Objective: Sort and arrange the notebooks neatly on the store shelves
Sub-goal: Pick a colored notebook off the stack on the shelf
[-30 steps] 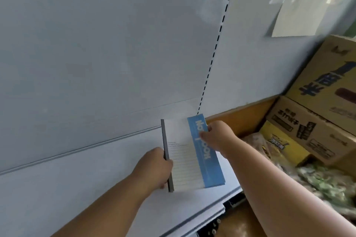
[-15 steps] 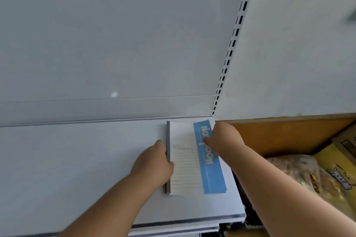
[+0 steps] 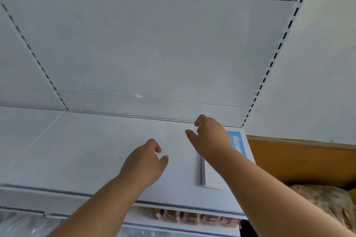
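A white notebook (image 3: 212,178) with a blue band and a grey spine lies flat at the right end of the white shelf (image 3: 92,150), close to the back panel. My right hand (image 3: 209,136) hovers over the notebook's upper part with fingers loosely curled, holding nothing; my forearm hides much of the cover. My left hand (image 3: 145,161) hangs over the bare shelf to the left of the notebook, fingers relaxed, apart from it.
A slotted upright (image 3: 269,67) runs up the back panel at the right. Beyond the shelf's right end stand a brown board (image 3: 300,158) and a clear bag of snacks (image 3: 327,204). Packaged goods (image 3: 192,217) sit on the lower shelf.
Both hands have let go of the notebook, which now lies flat at the shelf's right end. My left hand has drawn away to the left; my right hand has lifted off the cover.
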